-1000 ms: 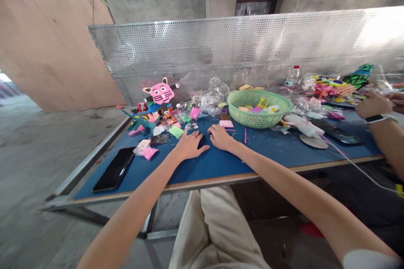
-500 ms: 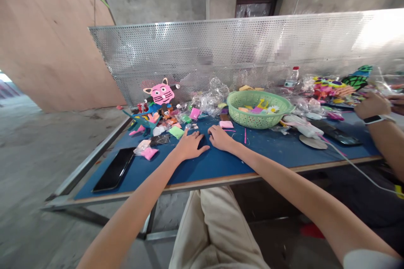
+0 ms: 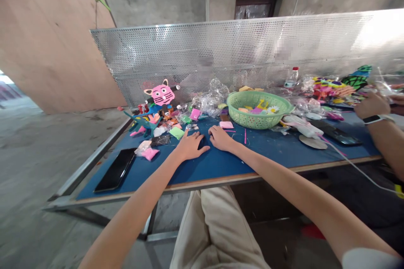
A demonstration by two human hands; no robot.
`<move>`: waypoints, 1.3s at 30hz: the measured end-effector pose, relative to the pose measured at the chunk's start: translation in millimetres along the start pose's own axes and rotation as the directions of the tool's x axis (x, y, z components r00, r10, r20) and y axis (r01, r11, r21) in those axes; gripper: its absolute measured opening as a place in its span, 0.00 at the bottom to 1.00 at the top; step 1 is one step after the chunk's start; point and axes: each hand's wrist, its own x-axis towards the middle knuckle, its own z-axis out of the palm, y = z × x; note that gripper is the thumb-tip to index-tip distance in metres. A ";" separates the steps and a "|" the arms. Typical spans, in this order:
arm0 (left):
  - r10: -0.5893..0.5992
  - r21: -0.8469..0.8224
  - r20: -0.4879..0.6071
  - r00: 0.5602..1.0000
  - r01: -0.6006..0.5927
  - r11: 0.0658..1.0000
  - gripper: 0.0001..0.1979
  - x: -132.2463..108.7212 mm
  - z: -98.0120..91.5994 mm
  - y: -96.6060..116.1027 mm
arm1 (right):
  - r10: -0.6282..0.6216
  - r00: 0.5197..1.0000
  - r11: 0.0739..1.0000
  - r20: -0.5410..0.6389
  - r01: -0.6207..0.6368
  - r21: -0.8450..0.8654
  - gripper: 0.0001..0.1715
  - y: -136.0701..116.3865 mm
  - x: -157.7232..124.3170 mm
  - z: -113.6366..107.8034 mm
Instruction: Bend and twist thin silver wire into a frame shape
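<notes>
My left hand lies flat on the blue table, fingers spread, holding nothing. My right hand rests palm down beside it, fingers loosely extended and empty. A green foam piece lies just ahead of my left fingers. A pink foam block sits just beyond my right hand. A pink cat face figure stands among small coloured bags at the back left.
A green basket with craft bits sits right of centre. A glue gun with its cord lies beside it. A black phone rests near the left edge. Another person's hand with a watch works at far right. A perforated metal panel backs the table.
</notes>
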 end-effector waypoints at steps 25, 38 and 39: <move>-0.261 -0.156 0.296 0.919 0.316 0.936 0.42 -46.2 -69.8 -78.3 | 0.242 0.916 0.945 -0.321 -0.297 -0.135 0.15 25.2 -193.3 -81.3; -0.382 -0.497 0.055 0.923 0.357 0.791 0.27 -91.5 -62.0 -34.6 | 0.296 0.878 0.924 -0.377 -0.363 -0.120 0.13 19.7 -187.1 -79.0; -0.382 -0.525 0.064 0.922 0.357 0.773 0.26 -95.1 -61.0 -29.8 | 0.300 0.877 0.923 -0.377 -0.366 -0.117 0.13 19.4 -186.3 -79.0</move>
